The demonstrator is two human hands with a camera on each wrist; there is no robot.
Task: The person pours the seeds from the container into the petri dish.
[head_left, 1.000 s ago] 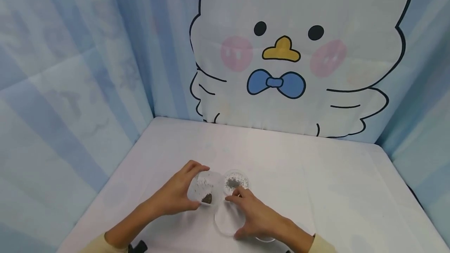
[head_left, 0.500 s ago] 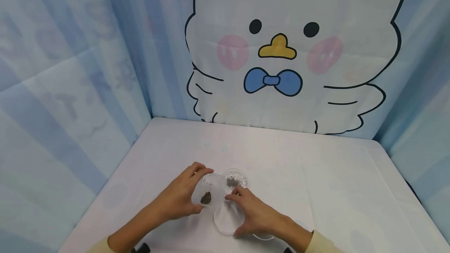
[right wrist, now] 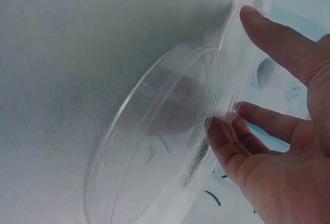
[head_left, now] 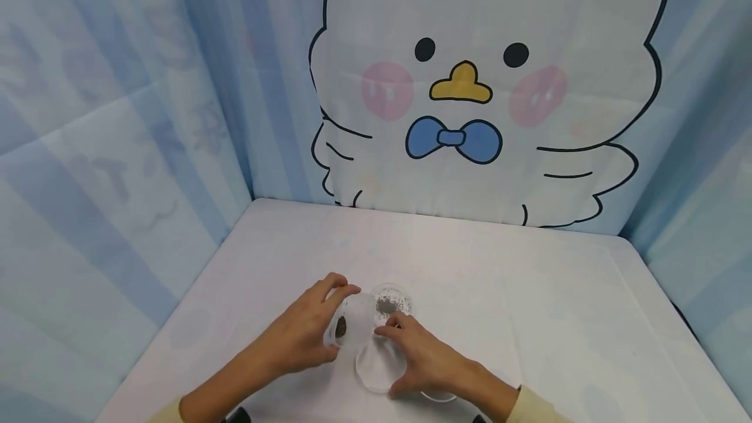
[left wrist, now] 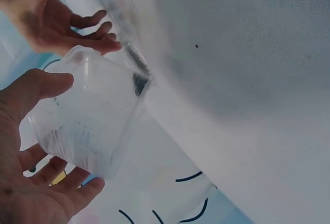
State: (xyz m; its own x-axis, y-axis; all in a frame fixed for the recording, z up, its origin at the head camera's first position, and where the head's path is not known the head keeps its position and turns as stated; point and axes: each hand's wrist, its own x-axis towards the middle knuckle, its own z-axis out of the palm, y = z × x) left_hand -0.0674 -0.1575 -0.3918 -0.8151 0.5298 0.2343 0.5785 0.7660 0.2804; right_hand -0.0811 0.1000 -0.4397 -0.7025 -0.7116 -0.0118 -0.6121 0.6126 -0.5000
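Note:
My left hand (head_left: 305,328) grips a clear plastic cup (left wrist: 87,115) between thumb and fingers. The cup is tipped on its side, its mouth toward the right, with a clump of dark grains (head_left: 341,327) inside. My right hand (head_left: 429,358) spans a clear petri dish (head_left: 376,377) on the table, thumb at the near rim and fingers at the far side. Just beyond it lies a second petri dish (head_left: 407,296) with dark grains scattered over it. In the right wrist view, thumb and fingertips are at the rim of the held dish (right wrist: 232,69).
A third petri dish (head_left: 437,399) lies partly hidden under my right wrist; it fills the foreground of the right wrist view. White cloth covers the table (head_left: 529,318). A curtain (head_left: 499,5) with a cartoon bird closes off the back, and blue curtains flank the sides.
My left hand has turned the cup further over and moved slightly right; the dark clump inside now looks narrower. My right hand and the dishes have stayed put.

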